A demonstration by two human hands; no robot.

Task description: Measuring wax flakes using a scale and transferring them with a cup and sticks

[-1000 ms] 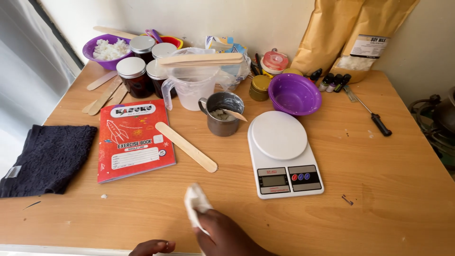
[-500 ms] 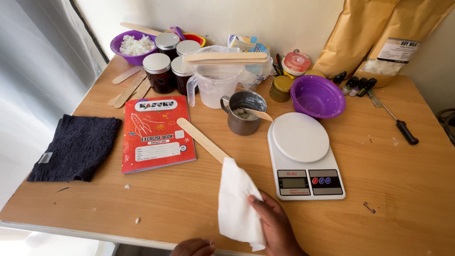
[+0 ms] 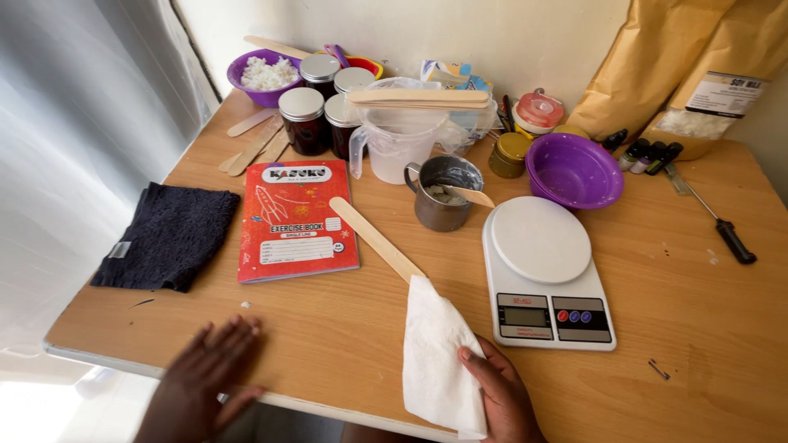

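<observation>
At the far left of the frame a dark cloth [image 3: 168, 238] lies flat on the wooden tabletop [image 3: 698, 328]; below it, at the bottom edge, the left hand [image 3: 201, 381] rests open, fingers spread, palm down on the near rim, holding nothing. Just right of the cloth sits a red exercise book [image 3: 295, 220], with jars [image 3: 305, 121] and a purple bowl of white flakes [image 3: 263, 78] above it in the upper left. A long wooden stick [image 3: 376, 239] runs diagonally from the book down to a white tissue [image 3: 437, 361], lower centre, which the right hand [image 3: 501, 394] grips by its right edge, thumb pressed on top. Above centre stand a clear jug [image 3: 400, 143] and a metal cup [image 3: 442, 193]. Right of the tissue, just beside it, sits a white scale [image 3: 543, 275], with an empty purple bowl [image 3: 573, 171] above and a screwdriver [image 3: 714, 217] at the far right.
</observation>
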